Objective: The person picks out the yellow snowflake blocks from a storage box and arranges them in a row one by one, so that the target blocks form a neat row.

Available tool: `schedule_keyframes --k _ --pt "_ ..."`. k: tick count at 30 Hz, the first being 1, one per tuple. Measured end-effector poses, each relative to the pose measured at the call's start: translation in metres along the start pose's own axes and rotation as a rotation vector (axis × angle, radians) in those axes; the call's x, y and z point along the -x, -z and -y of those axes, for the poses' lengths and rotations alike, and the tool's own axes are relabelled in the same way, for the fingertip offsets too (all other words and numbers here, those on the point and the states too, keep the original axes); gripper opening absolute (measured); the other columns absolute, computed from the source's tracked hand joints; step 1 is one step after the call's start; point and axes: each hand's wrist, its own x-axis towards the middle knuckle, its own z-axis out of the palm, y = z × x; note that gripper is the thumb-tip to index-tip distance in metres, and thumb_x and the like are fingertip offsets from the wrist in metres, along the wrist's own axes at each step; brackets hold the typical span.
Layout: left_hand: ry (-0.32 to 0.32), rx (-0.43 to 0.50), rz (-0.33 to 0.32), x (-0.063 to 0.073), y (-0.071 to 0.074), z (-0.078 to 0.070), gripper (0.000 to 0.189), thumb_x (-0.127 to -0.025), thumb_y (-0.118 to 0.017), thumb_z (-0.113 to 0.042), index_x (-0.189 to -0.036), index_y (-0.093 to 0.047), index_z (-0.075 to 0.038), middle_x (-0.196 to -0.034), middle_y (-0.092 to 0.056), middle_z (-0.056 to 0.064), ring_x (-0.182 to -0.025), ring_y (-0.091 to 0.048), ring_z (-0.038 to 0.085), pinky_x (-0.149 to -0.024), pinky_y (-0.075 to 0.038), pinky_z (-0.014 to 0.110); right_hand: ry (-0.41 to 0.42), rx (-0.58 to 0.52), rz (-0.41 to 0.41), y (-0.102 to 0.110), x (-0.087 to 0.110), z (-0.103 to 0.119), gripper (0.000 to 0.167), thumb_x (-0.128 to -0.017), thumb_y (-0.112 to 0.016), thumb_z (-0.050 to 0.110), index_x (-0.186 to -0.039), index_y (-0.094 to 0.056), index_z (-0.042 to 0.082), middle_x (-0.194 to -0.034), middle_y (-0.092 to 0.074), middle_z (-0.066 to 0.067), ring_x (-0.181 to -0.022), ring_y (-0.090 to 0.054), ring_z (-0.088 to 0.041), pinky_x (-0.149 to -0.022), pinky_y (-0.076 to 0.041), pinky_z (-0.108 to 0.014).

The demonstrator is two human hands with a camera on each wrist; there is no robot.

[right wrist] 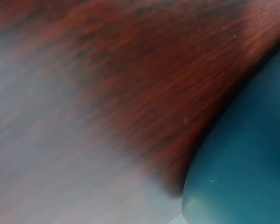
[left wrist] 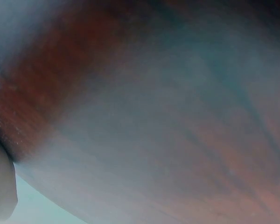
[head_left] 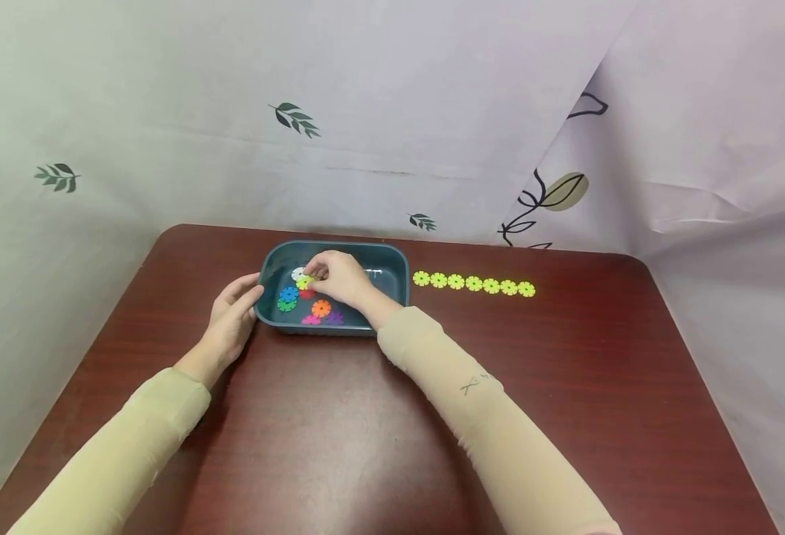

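A dark blue-green plastic tray [head_left: 392,256] holds several notched, flower-shaped plastic discs. My right hand [head_left: 344,279] reaches inside, its thumb and fingertips pinching a yellow disc [head_left: 304,283]. Around these fingertips lie a white disc [head_left: 298,274], a red disc [head_left: 307,294], a blue disc [head_left: 288,294] and a green disc [head_left: 287,305]. Nearer the front wall are an orange disc [head_left: 321,307], a pink disc [head_left: 310,319] and a purple disc [head_left: 334,318]. At the left end, my left hand [head_left: 228,319] holds the tray, thumb and fingers at its rim.
Right of the tray, several yellow discs [head_left: 474,284] form a straight row on the reddish-brown table [head_left: 566,386]. Behind the table hangs a pale cloth [head_left: 379,111] with leaf prints. Both wrist views are mostly blurred; the tray's side [right wrist: 242,163] fills the right wrist view's lower right.
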Motion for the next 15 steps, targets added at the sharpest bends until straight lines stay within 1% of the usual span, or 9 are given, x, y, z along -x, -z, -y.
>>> schedule_keyframes --k 6,11,15 --pt "0.012 -0.012 0.004 0.0000 -0.0003 -0.0012 0.018 -0.108 -0.062 -0.012 -0.125 -0.065 -0.016 -0.126 -0.062 -0.005 -0.109 -0.065 0.005 -0.095 -0.053 0.014 0.007 0.027 0.003 -0.0017 -0.0017 -0.0008 0.024 -0.097 -0.079 0.013 -0.120 -0.076 0.009 -0.120 -0.075 -0.008 -0.110 -0.070 -0.019 -0.098 -0.057 -0.026" --pt "0.017 -0.016 0.001 -0.0001 -0.0005 -0.0013 0.017 -0.108 -0.062 -0.013 -0.123 -0.066 -0.018 -0.126 -0.061 -0.005 -0.109 -0.064 0.005 -0.095 -0.053 0.013 0.030 0.059 0.016 -0.0024 -0.0031 -0.0009 0.024 -0.097 -0.079 0.011 -0.121 -0.076 0.008 -0.121 -0.074 -0.008 -0.111 -0.069 -0.019 -0.100 -0.056 -0.026" --pt "0.016 -0.009 -0.001 0.0003 -0.0007 -0.0011 0.017 -0.108 -0.062 -0.012 -0.123 -0.066 -0.018 -0.127 -0.061 -0.005 -0.110 -0.064 0.005 -0.095 -0.053 0.013 0.028 0.086 0.029 -0.0038 -0.0042 -0.0018 0.026 -0.097 -0.079 0.012 -0.122 -0.076 0.009 -0.123 -0.074 -0.007 -0.113 -0.069 -0.018 -0.101 -0.056 -0.026"
